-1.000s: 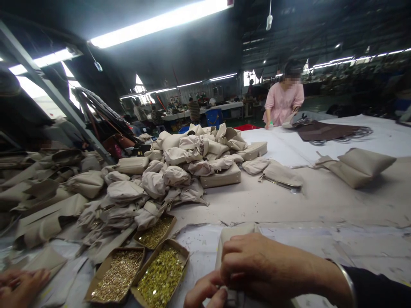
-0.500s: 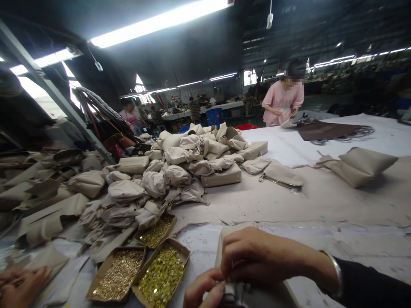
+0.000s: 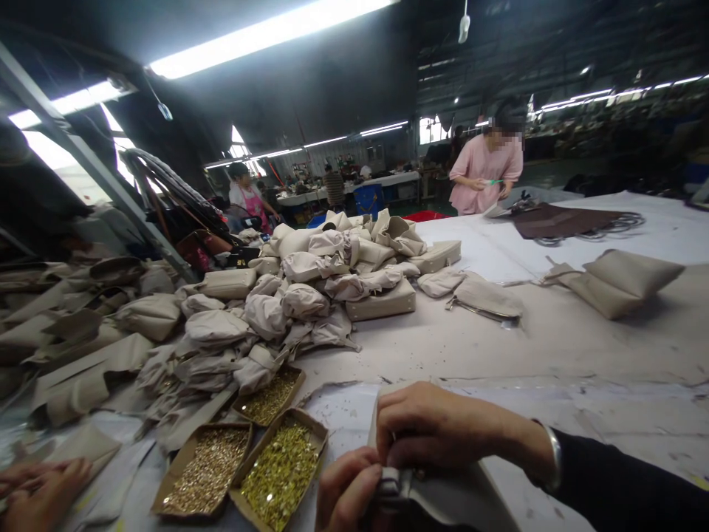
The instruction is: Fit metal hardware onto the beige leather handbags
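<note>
At the bottom centre a beige bag piece (image 3: 465,491) lies under and between my hands. My left hand (image 3: 348,489) is closed on its edge, beside a small folded strap tab (image 3: 389,480). From the right, my right hand (image 3: 429,425) reaches over the bag piece, fingers bent and pinched close to the left fingertips. Whatever small part sits between the right fingertips is hidden. A metal bangle (image 3: 552,457) circles the right wrist. Left of my hands stands a cardboard tray of yellow-gold metal fittings (image 3: 280,469).
Two more trays hold copper-gold fittings (image 3: 204,469) and small gold fittings (image 3: 269,397). Behind them rises a pile of beige bags (image 3: 326,273). Another person's hands (image 3: 47,491) work at lower left. A person in pink (image 3: 484,174) stands across the table.
My right hand has shifted slightly left and up, and my left fingers have drawn closer together. More of the strap tab shows. A background person in a pink apron has moved right.
</note>
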Demonstrator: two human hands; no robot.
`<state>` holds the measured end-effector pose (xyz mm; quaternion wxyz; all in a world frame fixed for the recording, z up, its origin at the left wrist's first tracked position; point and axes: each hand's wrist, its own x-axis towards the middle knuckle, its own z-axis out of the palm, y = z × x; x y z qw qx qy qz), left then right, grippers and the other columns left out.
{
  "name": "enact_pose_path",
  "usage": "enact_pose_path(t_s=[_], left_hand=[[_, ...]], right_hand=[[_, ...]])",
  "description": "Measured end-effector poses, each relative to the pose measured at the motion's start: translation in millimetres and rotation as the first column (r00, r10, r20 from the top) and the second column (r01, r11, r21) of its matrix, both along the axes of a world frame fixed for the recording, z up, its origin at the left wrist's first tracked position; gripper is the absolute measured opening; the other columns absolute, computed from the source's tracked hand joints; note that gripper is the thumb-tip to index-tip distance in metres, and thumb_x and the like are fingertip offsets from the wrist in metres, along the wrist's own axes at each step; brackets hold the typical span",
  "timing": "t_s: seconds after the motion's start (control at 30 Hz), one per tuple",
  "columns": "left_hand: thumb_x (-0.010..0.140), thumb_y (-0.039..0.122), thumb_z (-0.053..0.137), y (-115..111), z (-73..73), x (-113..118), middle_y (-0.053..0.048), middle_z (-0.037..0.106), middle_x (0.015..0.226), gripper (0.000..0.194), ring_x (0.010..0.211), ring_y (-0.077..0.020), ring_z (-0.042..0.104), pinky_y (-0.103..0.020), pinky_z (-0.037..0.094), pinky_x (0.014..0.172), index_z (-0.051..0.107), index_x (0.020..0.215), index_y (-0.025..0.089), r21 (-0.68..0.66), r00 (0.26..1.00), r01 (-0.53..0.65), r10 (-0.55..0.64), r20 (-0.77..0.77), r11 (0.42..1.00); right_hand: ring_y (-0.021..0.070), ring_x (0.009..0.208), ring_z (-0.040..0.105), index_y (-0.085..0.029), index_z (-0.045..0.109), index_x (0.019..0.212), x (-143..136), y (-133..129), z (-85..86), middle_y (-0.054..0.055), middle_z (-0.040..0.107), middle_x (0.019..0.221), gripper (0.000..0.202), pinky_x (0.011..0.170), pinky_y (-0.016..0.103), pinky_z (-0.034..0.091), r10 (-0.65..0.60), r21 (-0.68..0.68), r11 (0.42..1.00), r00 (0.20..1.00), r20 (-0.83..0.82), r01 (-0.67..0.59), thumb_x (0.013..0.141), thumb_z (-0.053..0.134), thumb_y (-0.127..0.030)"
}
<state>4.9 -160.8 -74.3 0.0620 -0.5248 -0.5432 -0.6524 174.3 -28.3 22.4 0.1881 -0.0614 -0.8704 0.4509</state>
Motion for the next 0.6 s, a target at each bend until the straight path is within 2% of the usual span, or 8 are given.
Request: enact_pose_path(t_s=[0.13,0.2,0.47,0.6], left_hand=[[0.083,0.020,0.077,13,-1.5,-6,-0.004,0.071,0.106,0.029,0.095,-0.0231,0.074,-0.034,0.068,0.076,0.074,0.110,0.032,-0.050,0.991,0.134,-0.135,-0.016,0.990],[0.089,0.019,0.073,18,-4.1,-9,-0.006,0.068,0.112,0.027,0.101,-0.0212,0.072,-0.032,0.066,0.083,0.071,0.114,0.027,-0.097,0.986,0.168,-0.168,0.002,0.981],[0.092,0.017,0.069,19,-15.2,-13,-0.008,0.062,0.125,0.031,0.108,-0.0186,0.070,-0.028,0.066,0.087,0.065,0.122,0.025,-0.235,0.983,0.183,-0.173,0.062,0.955],[0.089,0.018,0.067,23,-18.8,-15,-0.007,0.064,0.127,0.033,0.110,-0.0210,0.071,-0.030,0.066,0.088,0.067,0.122,0.026,-0.261,0.986,0.163,-0.145,0.088,0.952]], right_hand=[[0.0170,0.089,0.065,-0.021,0.073,0.098,-10,14,-7.8,0.002,0.070,0.098,0.008,0.081,0.025,0.049,-0.057,-0.001,0.998,0.996,0.065,0.057,0.098,0.067,-0.025],[0.0165,0.088,0.064,-0.020,0.073,0.097,-16,21,-14.8,0.001,0.069,0.096,0.005,0.081,0.025,0.049,-0.080,-0.025,0.996,0.994,0.073,0.082,0.096,0.069,-0.023],[0.0157,0.084,0.059,-0.018,0.072,0.097,-26,29,-43.1,-0.001,0.066,0.091,0.010,0.077,0.024,0.047,-0.107,-0.101,0.988,0.988,0.109,0.118,0.095,0.069,-0.027],[0.0162,0.084,0.062,-0.017,0.072,0.097,-27,30,-42.7,0.001,0.067,0.092,0.008,0.077,0.025,0.049,-0.173,-0.077,0.981,0.980,0.095,0.181,0.097,0.068,-0.024]])
